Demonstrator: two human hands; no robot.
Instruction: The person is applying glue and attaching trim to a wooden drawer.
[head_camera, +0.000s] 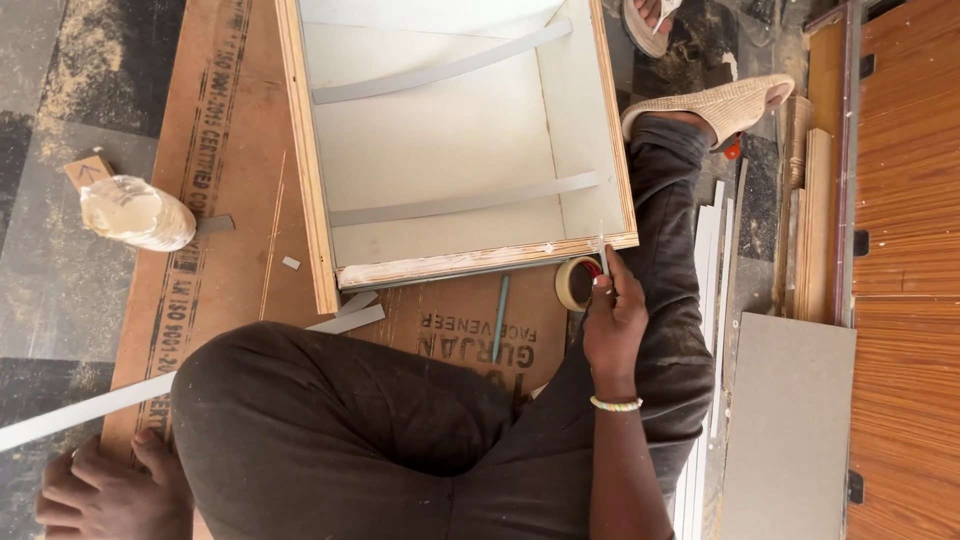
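Grey, thin edge-band strip stands upright in the right hand, pinched shut between fingertips, long axis vertical, touching the corner of the plywood-edged white drawer box. The left hand rests flat on the brown board, well apart, holding nothing.
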